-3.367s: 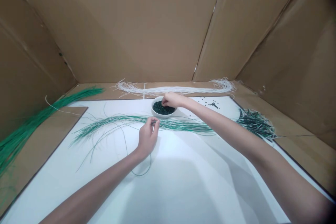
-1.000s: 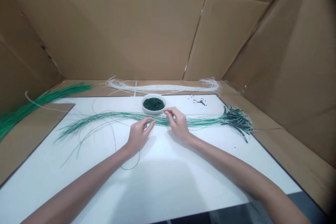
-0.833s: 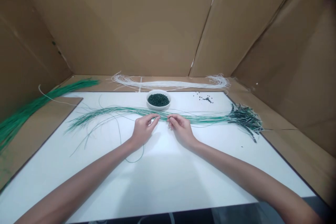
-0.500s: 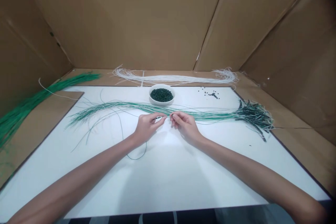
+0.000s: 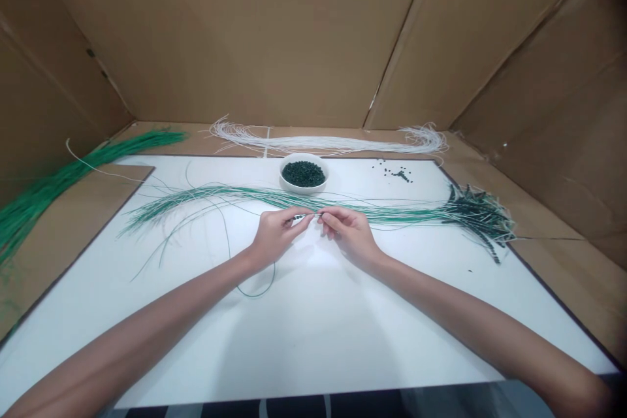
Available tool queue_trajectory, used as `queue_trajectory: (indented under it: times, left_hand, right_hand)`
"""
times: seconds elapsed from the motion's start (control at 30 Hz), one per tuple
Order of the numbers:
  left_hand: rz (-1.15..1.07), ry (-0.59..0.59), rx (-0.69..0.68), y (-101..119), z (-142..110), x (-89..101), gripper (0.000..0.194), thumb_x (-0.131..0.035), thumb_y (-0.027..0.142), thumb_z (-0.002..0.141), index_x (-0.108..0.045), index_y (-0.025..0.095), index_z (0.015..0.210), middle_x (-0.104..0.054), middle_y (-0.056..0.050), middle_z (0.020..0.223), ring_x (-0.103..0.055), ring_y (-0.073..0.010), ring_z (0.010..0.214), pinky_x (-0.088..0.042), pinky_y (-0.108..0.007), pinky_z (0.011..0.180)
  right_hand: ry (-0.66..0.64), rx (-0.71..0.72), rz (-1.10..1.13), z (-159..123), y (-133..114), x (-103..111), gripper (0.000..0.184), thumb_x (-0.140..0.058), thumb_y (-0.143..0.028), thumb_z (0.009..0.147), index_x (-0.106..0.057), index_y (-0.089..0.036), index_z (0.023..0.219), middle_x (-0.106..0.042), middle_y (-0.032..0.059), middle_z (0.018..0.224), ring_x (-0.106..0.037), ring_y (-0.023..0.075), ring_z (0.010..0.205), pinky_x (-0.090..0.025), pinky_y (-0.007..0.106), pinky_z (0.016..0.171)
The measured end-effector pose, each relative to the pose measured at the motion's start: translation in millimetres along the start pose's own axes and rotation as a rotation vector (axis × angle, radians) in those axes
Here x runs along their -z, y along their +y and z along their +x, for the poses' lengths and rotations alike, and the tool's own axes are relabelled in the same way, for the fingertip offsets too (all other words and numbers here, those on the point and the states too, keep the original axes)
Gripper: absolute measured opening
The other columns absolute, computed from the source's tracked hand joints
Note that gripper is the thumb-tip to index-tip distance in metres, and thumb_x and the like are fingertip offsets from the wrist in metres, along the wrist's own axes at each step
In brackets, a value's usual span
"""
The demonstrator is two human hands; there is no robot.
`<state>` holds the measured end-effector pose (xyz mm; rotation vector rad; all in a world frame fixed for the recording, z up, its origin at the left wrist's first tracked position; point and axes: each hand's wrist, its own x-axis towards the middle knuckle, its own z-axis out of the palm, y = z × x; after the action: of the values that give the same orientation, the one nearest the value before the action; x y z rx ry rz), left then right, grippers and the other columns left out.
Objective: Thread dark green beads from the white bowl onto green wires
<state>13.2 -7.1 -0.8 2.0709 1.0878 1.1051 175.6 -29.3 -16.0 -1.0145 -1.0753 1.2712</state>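
My left hand (image 5: 278,240) and my right hand (image 5: 347,235) meet at the middle of the white board, fingertips nearly touching. Both pinch a thin wire (image 5: 306,216) carrying a few small dark beads. Behind them lies a long bundle of thin green-and-white wires (image 5: 392,215), ending at the right in a cluster of dark-beaded wire ends (image 5: 480,217). A white bowl (image 5: 304,189) of dark green beads (image 5: 304,174) stands just beyond my hands, touching neither.
A loop of thin wire (image 5: 255,292) curves below my left hand on the white board (image 5: 318,339). Loose beads (image 5: 399,174) lie at the far edge. A white wire bundle (image 5: 323,142) and a green bundle (image 5: 73,173) rest on cardboard (image 5: 88,261), with cardboard walls behind.
My right hand has left the bowl and come to my left hand at the wire. Both hands now pinch it together, with small beads showing between the fingertips.
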Motion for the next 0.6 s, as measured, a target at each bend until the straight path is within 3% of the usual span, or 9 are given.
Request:
queue_trajectory:
  times: [0.6]
  left_hand:
    - [-0.001,0.011,-0.020,-0.4,-0.5,-0.9,0.024,-0.051,0.036,0.077,-0.068,0.019,0.080,-0.053,0.002,0.051,-0.029,-0.0071,0.042,-0.029,-0.020,0.045]
  right_hand:
    - [0.015,-0.012,0.021,-0.3,-0.7,-0.4,0.016,-0.065,-0.028,0.066,-0.067,-0.017,0.077,-0.059,0.0010,0.062,-0.046,0.0072,0.050,-0.033,0.020,0.044]
